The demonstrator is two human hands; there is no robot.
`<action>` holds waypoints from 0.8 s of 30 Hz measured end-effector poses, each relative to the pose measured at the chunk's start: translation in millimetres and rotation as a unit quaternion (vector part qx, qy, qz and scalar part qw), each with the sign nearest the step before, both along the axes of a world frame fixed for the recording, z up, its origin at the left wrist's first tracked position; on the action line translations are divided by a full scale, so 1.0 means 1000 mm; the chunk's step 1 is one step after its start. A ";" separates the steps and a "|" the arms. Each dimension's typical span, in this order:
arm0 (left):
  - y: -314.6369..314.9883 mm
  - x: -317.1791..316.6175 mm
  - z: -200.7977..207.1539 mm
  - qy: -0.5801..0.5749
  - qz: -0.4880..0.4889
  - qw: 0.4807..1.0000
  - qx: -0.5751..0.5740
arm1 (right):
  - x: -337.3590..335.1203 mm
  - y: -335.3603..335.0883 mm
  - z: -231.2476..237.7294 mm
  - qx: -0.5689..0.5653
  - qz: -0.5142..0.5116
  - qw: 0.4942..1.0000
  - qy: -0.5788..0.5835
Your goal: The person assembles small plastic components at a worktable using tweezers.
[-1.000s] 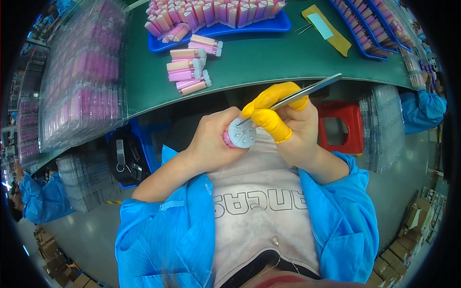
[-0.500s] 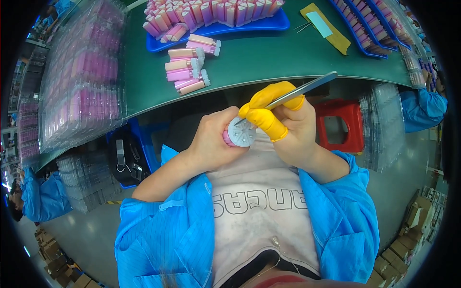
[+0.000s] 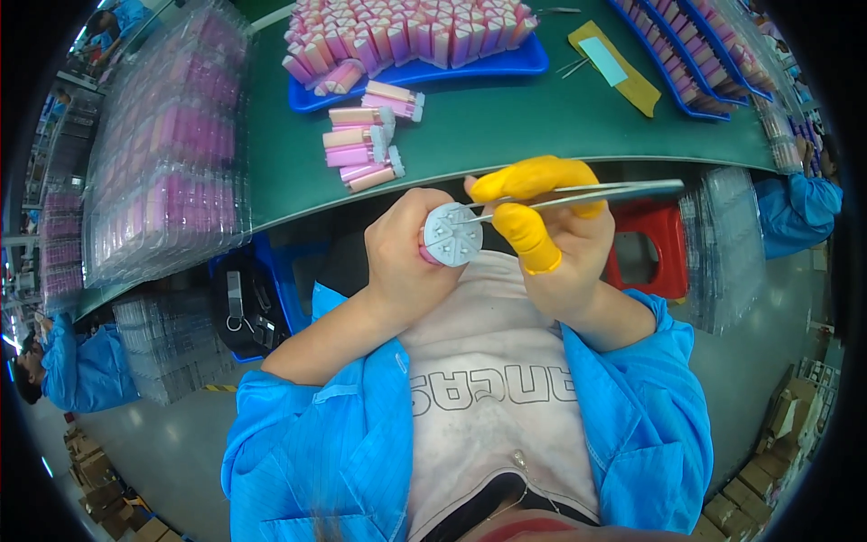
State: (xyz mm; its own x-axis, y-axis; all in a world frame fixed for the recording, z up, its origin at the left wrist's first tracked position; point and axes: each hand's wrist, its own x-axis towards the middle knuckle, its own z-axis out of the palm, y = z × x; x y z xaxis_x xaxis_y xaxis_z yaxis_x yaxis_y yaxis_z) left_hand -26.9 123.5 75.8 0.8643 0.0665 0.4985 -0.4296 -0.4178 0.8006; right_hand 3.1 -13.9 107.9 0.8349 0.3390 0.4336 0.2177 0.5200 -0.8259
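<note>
Holding the piece (image 3: 428, 256) steady seems to be the chief point of this step. It is enclosed in the grip of the left hand (image 3: 402, 244), off the near edge of the desk (image 3: 542, 126) and in front of the shirt (image 3: 492, 352), and its pale round end (image 3: 453, 240) is turned upward, which is judged a useful angle. In the grip of the right hand (image 3: 573, 239) the tweezers (image 3: 632, 191) are pinched, with yellow covers (image 3: 526, 242) worn on the digits. The tips are placed at the upper part of the round end; whether it is touched cannot be told. For good work, the tweezers should be pressed only lightly, both wrists should be kept calm, and the small details should be approached straight, so that nothing is scratched. On the green desk, a blue tray (image 3: 506, 65) is filled with standing pieces (image 3: 406, 41), and several loose pieces (image 3: 354, 138) are laid just before it. Farther right, a yellow strip (image 3: 643, 96) is seen, then side trays (image 3: 666, 76). At the left, clear packs (image 3: 172, 154) are stacked. Below the desk, a red stool (image 3: 670, 253) is placed, and cartons (image 3: 787, 411) are kept on the floor (image 3: 181, 443).
</note>
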 end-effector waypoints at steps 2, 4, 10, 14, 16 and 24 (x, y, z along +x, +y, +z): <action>-0.001 0.004 0.003 -0.062 0.057 0.996 0.028 | 0.001 0.002 0.001 -0.005 -0.028 0.999 -0.035; -0.004 0.006 0.005 -0.085 0.071 0.993 0.036 | -0.001 0.004 0.003 -0.010 -0.031 0.999 -0.035; -0.004 0.016 0.001 -0.155 0.104 0.980 0.062 | -0.004 0.009 0.006 -0.018 -0.056 0.998 -0.005; -0.005 0.015 0.000 -0.167 0.085 0.981 0.046 | -0.007 0.010 0.007 -0.033 -0.078 0.996 -0.006; -0.004 0.013 -0.003 -0.149 0.079 0.985 0.045 | -0.005 0.009 0.007 -0.068 -0.087 0.993 -0.039; -0.005 0.008 -0.004 -0.100 0.059 0.993 0.034 | -0.005 0.008 0.005 -0.117 -0.110 0.984 -0.074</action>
State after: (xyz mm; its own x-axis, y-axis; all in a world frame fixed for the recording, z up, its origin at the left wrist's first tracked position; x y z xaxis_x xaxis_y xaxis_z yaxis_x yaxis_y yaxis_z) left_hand -19.3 118.0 71.4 0.7364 0.1216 0.6656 -0.5213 -0.5252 0.6727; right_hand -1.5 -5.7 113.3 0.8324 0.2634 0.4876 0.4309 0.2457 -0.8683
